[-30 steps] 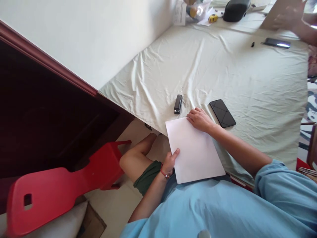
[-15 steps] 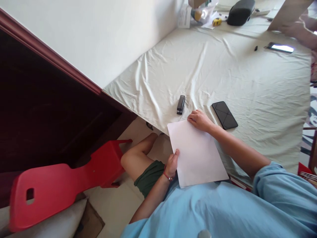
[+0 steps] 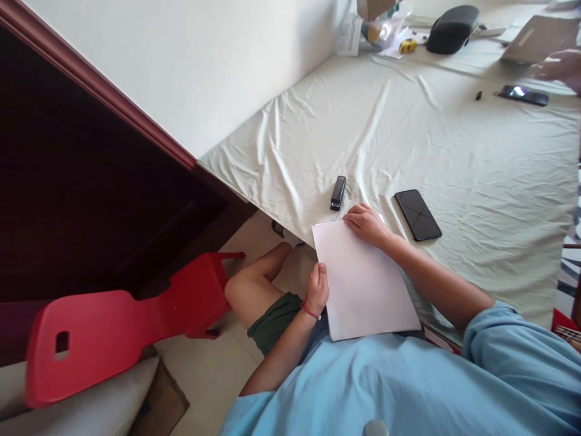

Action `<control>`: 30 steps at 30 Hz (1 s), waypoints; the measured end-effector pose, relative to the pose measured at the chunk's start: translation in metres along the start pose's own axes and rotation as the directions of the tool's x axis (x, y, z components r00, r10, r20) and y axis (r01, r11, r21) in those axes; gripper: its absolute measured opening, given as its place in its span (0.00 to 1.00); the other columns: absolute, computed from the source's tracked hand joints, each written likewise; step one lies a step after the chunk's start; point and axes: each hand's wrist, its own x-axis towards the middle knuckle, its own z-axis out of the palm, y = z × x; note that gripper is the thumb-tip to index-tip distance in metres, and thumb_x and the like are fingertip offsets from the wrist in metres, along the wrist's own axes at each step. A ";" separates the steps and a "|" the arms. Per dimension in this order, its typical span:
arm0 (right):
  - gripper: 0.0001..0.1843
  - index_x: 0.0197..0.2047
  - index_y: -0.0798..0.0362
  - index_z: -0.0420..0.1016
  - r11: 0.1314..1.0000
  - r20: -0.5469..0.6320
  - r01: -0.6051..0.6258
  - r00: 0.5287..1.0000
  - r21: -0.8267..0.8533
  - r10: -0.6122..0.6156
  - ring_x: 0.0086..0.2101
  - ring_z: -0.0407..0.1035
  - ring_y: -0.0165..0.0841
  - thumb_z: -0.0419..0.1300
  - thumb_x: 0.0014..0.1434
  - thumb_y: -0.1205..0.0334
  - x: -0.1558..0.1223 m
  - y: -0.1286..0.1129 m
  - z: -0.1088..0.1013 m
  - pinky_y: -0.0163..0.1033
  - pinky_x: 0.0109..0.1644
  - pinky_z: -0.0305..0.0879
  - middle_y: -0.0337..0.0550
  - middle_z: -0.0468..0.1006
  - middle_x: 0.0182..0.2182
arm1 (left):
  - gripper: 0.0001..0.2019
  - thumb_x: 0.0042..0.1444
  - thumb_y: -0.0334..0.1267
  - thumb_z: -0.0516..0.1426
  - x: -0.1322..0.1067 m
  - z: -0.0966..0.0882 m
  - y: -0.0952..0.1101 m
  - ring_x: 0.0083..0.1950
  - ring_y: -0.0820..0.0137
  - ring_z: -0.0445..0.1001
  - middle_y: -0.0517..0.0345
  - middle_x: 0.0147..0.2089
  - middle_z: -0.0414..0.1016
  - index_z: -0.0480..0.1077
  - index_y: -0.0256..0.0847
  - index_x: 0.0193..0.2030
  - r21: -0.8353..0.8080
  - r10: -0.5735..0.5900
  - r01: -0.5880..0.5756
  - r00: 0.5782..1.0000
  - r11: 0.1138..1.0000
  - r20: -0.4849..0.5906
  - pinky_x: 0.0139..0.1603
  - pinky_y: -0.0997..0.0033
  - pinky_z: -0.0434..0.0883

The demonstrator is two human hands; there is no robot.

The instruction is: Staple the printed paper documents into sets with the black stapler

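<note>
A white stack of paper (image 3: 363, 281) lies across the near edge of a table covered with a pale cloth (image 3: 454, 151) and reaches over my lap. My left hand (image 3: 316, 288) grips the paper's left edge, fingers curled round it. My right hand (image 3: 367, 223) rests on the paper's far corner with its fingers bent, pinching that edge. A small black stapler (image 3: 338, 192) lies on the cloth just beyond the paper. A black phone (image 3: 417, 214) lies face up to the right of my right hand.
A red plastic chair (image 3: 122, 330) stands at my left beside dark wooden furniture (image 3: 91, 212). At the table's far end are a black case (image 3: 451, 28), a yellow tape measure (image 3: 407, 45), a second phone (image 3: 521, 94) and another person's blurred hand (image 3: 558, 65).
My left hand has slid a little up the paper's left edge. The view has shifted slightly; the other person's hand at the far right has moved down.
</note>
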 end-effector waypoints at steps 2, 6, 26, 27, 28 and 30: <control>0.19 0.47 0.54 0.84 1.000 0.003 -0.014 1.000 -0.021 0.015 0.45 0.65 0.43 0.51 0.72 0.59 0.001 -0.001 0.000 0.46 0.53 0.60 0.50 0.80 0.47 | 0.39 0.58 0.76 0.45 0.003 0.000 0.001 0.45 0.56 0.77 0.43 0.41 0.80 0.74 0.38 0.40 -0.026 -0.011 0.011 1.000 1.000 0.021 0.51 0.58 0.71; 0.19 0.47 0.54 0.84 0.996 0.017 -0.061 0.998 -0.068 0.062 0.47 0.65 0.43 0.51 0.72 0.59 -0.002 -0.004 -0.003 0.46 0.53 0.60 0.50 0.79 0.47 | 0.36 0.60 0.73 0.49 0.000 0.001 -0.001 0.43 0.60 0.75 0.47 0.39 0.79 0.75 0.37 0.39 -0.141 -0.034 0.043 0.997 0.989 0.066 0.50 0.62 0.70; 0.17 0.49 0.50 0.82 0.963 0.034 -0.156 0.985 -0.221 0.167 0.49 0.65 0.43 0.51 0.73 0.58 -0.013 -0.011 -0.008 0.47 0.49 0.55 0.48 0.79 0.47 | 0.33 0.54 0.67 0.63 -0.021 0.008 0.010 0.50 0.58 0.80 0.46 0.46 0.82 0.77 0.37 0.50 -0.527 -0.255 0.348 0.936 0.775 0.242 0.58 0.58 0.72; 0.17 0.49 0.50 0.82 0.961 0.037 -0.155 0.985 -0.227 0.167 0.49 0.65 0.43 0.52 0.72 0.59 -0.012 -0.011 -0.007 0.47 0.49 0.55 0.48 0.79 0.47 | 0.34 0.52 0.67 0.64 -0.021 0.009 0.011 0.50 0.56 0.81 0.43 0.45 0.83 0.78 0.35 0.49 -0.553 -0.291 0.413 0.909 0.724 0.298 0.58 0.56 0.73; 0.16 0.49 0.49 0.82 0.961 0.040 -0.150 0.986 -0.231 0.163 0.49 0.65 0.44 0.52 0.72 0.60 -0.011 -0.010 -0.006 0.47 0.49 0.55 0.48 0.79 0.48 | 0.34 0.49 0.66 0.66 -0.021 0.009 0.012 0.50 0.54 0.82 0.42 0.44 0.84 0.79 0.34 0.46 -0.560 -0.315 0.457 0.888 0.691 0.335 0.59 0.54 0.74; 0.15 0.50 0.49 0.82 0.966 0.050 -0.130 0.988 -0.225 0.145 0.50 0.65 0.43 0.53 0.70 0.63 -0.007 -0.010 -0.006 0.47 0.49 0.56 0.48 0.78 0.50 | 0.35 0.45 0.67 0.68 -0.020 0.010 0.013 0.50 0.51 0.82 0.40 0.41 0.84 0.79 0.32 0.41 -0.554 -0.334 0.484 0.873 0.677 0.355 0.58 0.53 0.75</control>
